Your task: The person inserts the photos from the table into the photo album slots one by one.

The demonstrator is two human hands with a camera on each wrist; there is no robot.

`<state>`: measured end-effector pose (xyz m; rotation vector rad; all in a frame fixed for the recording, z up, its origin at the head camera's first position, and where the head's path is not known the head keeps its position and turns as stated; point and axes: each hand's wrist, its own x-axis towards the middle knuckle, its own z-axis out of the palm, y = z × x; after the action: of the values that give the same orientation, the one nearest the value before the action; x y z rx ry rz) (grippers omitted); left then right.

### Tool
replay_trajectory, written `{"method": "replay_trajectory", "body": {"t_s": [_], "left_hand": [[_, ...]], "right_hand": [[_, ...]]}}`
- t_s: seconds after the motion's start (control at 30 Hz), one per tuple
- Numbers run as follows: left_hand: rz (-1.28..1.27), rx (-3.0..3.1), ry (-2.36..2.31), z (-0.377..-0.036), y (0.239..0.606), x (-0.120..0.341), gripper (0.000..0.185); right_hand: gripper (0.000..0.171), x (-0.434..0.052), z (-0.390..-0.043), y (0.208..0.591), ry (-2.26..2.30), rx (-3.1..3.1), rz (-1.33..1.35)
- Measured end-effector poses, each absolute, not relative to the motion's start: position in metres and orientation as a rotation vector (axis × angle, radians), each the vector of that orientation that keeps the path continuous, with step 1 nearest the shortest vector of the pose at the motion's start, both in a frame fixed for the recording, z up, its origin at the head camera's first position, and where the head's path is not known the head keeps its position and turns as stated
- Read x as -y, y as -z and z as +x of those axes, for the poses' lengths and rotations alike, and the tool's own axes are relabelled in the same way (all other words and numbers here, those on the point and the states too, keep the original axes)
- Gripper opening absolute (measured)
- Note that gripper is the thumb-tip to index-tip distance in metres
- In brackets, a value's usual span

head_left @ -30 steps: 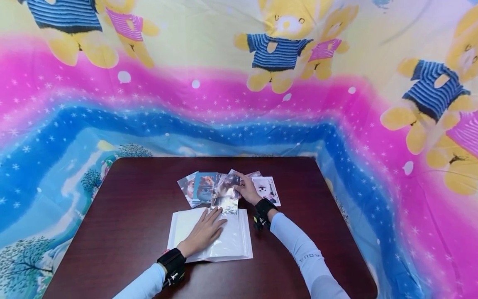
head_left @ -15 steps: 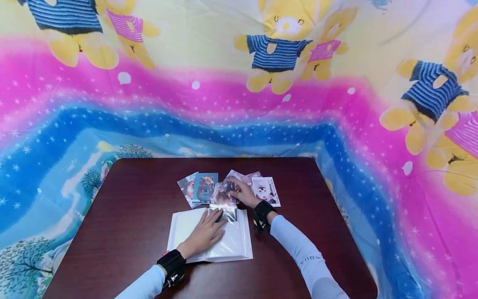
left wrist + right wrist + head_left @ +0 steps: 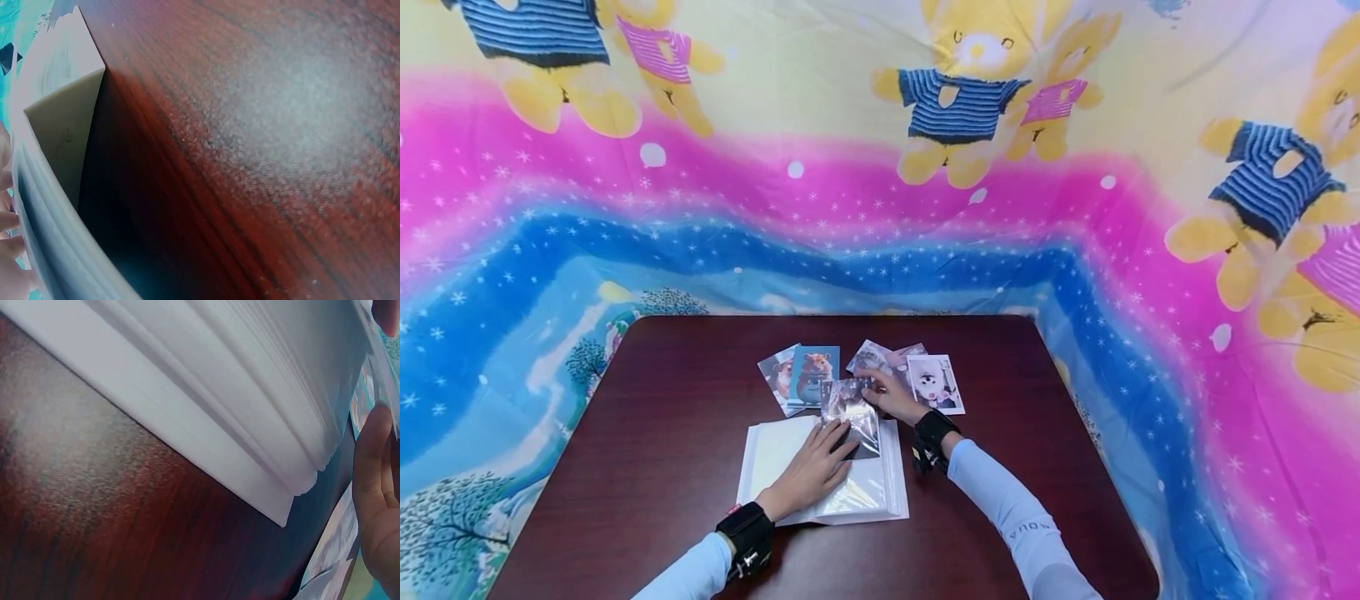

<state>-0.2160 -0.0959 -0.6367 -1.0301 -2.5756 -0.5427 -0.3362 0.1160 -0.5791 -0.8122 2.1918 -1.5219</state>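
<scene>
A white photo album [image 3: 775, 467] lies open on the dark wooden table [image 3: 662, 433]. My left hand [image 3: 808, 471] rests flat on its clear-sleeved page, fingers straight, fingertips at the lower edge of a glossy photo [image 3: 848, 407]. My right hand [image 3: 891, 396] pinches that photo at its top right corner; the photo's lower half lies over the album page. The left wrist view shows the album's cover edge [image 3: 59, 137] and bare table [image 3: 281, 125]. In the right wrist view the stacked album pages [image 3: 219, 394] fill the top, with my right palm [image 3: 375, 506] at the right edge.
Loose photos lie beyond the album: a hamster picture and another [image 3: 801, 375] to the left, a white dog picture [image 3: 934, 382] and two more [image 3: 880, 357] to the right. A colourful bear-print cloth [image 3: 880, 167] hangs around the table's far sides.
My right hand has drawn the glossy photo toward me, lower over the album page. My left hand stays on the page, its fingertips now partly over the photo's bottom edge.
</scene>
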Motion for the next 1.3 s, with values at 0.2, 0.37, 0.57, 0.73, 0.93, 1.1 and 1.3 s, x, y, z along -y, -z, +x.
{"method": "replay_trajectory", "body": {"t_s": [0.2, 0.37, 0.57, 0.73, 0.93, 1.1, 1.3], "left_hand": [[-1.037, 2.556, 0.528, -0.216, 0.638, 0.096, 0.039], [-1.032, 2.559, 0.531, -0.216, 0.637, 0.095, 0.04], [-1.021, 2.578, 0.56, -0.217, 0.635, 0.095, 0.041], [-1.024, 2.579, 0.565, -0.215, 0.634, 0.095, 0.041], [-1.02, 2.582, 0.561, -0.216, 0.636, 0.095, 0.04], [-1.02, 2.576, 0.553, -0.216, 0.635, 0.095, 0.04], [-1.032, 2.555, 0.578, -0.216, 0.636, 0.094, 0.037]], "right_hand": [[0.037, -0.118, -0.34, 0.598, 1.477, -2.221, -0.776], [0.036, -0.12, -0.343, 0.611, 1.462, -2.203, -0.765], [0.039, -0.124, -0.342, 0.617, 1.467, -2.095, -0.702], [0.042, -0.127, -0.34, 0.622, 1.486, -1.983, -0.656], [0.039, -0.131, -0.337, 0.623, 1.438, -1.991, -0.705], [0.03, -0.128, -0.334, 0.621, 1.424, -2.035, -0.706], [0.024, -0.128, -0.33, 0.621, 1.414, -2.113, -0.785]]}}
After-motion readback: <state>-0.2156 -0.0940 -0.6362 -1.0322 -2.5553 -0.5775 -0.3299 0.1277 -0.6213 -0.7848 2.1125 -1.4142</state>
